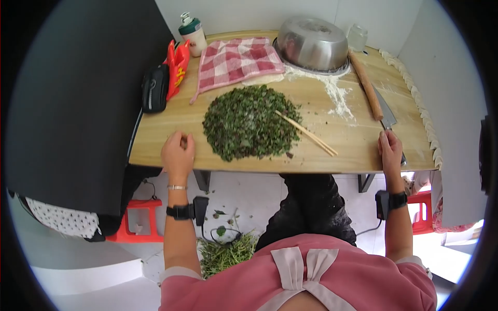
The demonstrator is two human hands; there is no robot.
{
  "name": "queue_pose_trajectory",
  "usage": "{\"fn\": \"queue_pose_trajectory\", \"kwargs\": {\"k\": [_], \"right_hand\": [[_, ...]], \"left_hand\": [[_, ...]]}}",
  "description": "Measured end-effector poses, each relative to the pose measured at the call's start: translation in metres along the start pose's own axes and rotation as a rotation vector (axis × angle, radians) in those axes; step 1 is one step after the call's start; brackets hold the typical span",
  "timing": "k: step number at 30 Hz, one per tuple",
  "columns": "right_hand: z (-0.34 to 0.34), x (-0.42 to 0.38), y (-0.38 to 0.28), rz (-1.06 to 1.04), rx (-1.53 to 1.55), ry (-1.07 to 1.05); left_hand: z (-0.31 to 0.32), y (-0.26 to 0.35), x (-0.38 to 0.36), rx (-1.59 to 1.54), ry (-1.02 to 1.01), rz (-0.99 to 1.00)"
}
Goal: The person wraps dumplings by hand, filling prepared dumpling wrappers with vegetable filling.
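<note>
My left hand [178,151] rests at the table's front edge, its fingers curled in and nothing showing in them. To its right lies a heap of chopped green leaves [251,124], with a pair of chopsticks [311,136] leaning on its right side. My right hand [390,147] is curled closed at the front right edge. It overlaps the handle of a kitchen knife [384,106], and the handle's end shows beside the wrist. A wooden rolling pin [366,85] lies partly across the blade.
An upturned metal bowl [314,44] stands at the back, with flour [337,96] spilled before it. A checked cloth [238,59], a bottle [193,35], a red packet [178,67] and a black case [155,88] are further left. Pleated dough edging [420,98] lines the right side.
</note>
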State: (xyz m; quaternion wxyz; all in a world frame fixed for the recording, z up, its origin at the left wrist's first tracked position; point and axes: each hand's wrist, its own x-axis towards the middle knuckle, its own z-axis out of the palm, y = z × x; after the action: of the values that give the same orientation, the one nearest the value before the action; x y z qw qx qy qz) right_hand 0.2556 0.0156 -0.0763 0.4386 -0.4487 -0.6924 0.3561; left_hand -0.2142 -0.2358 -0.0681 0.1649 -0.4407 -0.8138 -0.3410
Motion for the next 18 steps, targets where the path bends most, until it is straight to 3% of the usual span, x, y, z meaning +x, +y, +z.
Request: {"fn": "queue_pose_trajectory", "kwargs": {"k": [5,8,10,14,18], "right_hand": [[0.009,-0.004,-0.031,0.088,-0.037,-0.113],[0.017,0.016,-0.088,-0.229,-0.206,-0.391],[0.032,0.038,-0.121,-0.406,-0.155,-0.466],[0.085,0.092,-0.162,-0.475,-0.255,-0.708],[0.175,0.146,-0.131,-0.751,-0.462,-0.610]], "left_hand": [[0.001,0.000,0.002,-0.069,-0.012,-0.030],[0.002,0.004,0.004,-0.057,-0.019,-0.052],[0.002,0.005,0.003,-0.059,-0.064,-0.083],[0.002,0.011,0.005,0.038,-0.058,-0.042],[0.002,0.011,0.006,0.025,-0.077,-0.098]]}}
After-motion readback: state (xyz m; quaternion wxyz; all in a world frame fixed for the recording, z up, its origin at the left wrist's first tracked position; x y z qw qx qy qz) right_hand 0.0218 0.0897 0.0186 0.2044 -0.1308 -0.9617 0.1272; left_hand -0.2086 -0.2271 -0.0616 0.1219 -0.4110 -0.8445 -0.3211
